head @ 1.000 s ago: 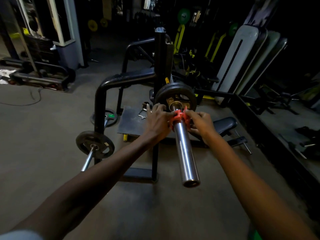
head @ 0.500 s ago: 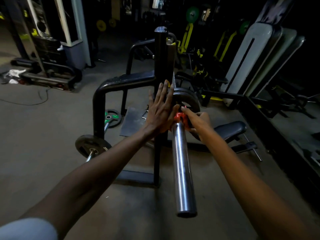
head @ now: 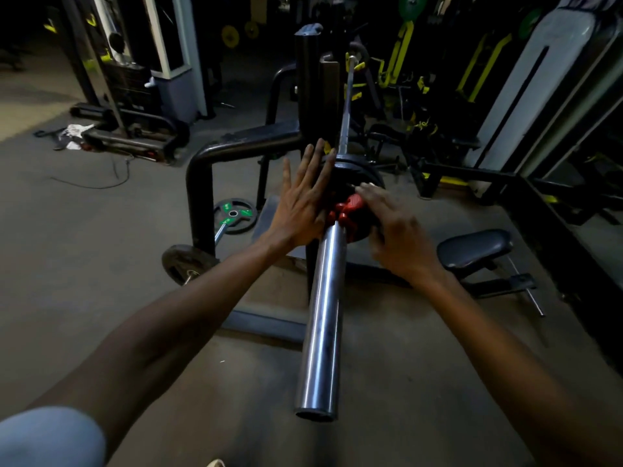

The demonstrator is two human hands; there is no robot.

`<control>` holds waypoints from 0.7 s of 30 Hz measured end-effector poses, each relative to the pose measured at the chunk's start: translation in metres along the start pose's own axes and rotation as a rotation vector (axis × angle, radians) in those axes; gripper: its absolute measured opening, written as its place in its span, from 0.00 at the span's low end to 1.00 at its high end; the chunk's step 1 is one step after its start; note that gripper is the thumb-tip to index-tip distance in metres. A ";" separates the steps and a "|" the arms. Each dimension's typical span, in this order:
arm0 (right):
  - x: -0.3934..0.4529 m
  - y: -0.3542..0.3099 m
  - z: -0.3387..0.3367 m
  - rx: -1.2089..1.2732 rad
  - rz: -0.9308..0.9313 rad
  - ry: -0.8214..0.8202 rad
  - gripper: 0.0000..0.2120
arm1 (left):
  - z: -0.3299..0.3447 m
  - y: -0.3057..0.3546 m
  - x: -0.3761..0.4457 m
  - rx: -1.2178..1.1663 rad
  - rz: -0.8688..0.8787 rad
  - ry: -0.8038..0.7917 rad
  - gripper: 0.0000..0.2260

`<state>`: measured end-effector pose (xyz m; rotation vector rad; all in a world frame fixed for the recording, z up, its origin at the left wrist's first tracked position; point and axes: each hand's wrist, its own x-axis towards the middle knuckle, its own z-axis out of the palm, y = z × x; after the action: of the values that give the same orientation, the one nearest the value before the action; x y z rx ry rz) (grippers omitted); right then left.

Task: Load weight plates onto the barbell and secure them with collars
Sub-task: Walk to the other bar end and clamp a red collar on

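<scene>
A chrome barbell sleeve (head: 322, 318) points toward me from the black rack. Black weight plates (head: 362, 171) sit on it at its far end, with a red collar (head: 349, 210) clamped on the sleeve right against them. My left hand (head: 303, 200) is flat, fingers straight and apart, its palm against the left side of the collar and plate. My right hand (head: 394, 227) hovers over the collar's right side with fingers spread and loosely curled, fingertips near the collar top; I cannot tell if they touch it.
The black rack post (head: 315, 89) stands just behind the plates. On the floor to the left lie a black plate on a bar (head: 187, 262) and a green-marked plate (head: 234, 215). A padded bench seat (head: 473, 247) sits low on the right.
One second ago both hands gripped the collar. The left hand opened flat against it, and now the right hand has loosened off it with spread fingers. The view has come closer.
</scene>
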<state>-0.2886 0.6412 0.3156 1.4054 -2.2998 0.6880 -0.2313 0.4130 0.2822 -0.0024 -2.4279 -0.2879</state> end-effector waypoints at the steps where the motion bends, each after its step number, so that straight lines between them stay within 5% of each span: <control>1: -0.002 0.004 0.001 -0.072 -0.088 -0.091 0.38 | 0.000 -0.002 0.002 0.014 0.012 -0.003 0.41; 5: -0.009 0.017 0.022 -0.260 -0.206 -0.067 0.49 | -0.001 -0.001 0.003 0.032 0.032 -0.021 0.38; 11: -0.007 0.017 0.055 -0.241 -0.175 0.181 0.41 | -0.001 0.001 -0.001 -0.091 0.018 0.005 0.40; 21: -0.017 0.021 0.066 -0.217 -0.061 0.266 0.35 | 0.009 0.002 -0.002 -0.214 -0.042 0.048 0.40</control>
<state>-0.3034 0.6240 0.2476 1.2013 -2.0471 0.5507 -0.2350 0.4172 0.2746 -0.0393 -2.3409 -0.5592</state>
